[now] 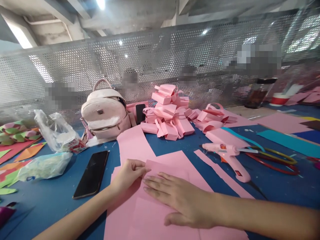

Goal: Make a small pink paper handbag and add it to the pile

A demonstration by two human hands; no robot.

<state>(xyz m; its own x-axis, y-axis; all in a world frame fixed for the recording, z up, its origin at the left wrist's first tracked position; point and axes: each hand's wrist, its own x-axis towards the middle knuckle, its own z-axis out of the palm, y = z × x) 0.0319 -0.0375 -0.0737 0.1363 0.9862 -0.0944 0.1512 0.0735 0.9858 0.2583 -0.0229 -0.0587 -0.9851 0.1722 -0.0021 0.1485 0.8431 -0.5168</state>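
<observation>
Pink paper sheets (122,213) lie spread and overlapping on the blue table before me. My left hand (131,175) pinches the far left edge of a pink sheet, thumb against curled fingers. My right hand (177,200) rests flat on that sheet with its fingers stretched out towards the left hand. To the right, a pink glue gun (228,155) lies on its side, its nozzle pointing left. Beside it runs a narrow pink paper strip (222,175). A black phone (91,175) lies left of the sheets.
Behind the sheets rises a heap of folded pink paper bags (167,113). A pale backpack (105,113) stands left of it, near plastic bags (47,165) and coloured paper scraps (10,178). Red and yellow loops (277,161) lie at right. A perforated metal screen (155,50) closes the back.
</observation>
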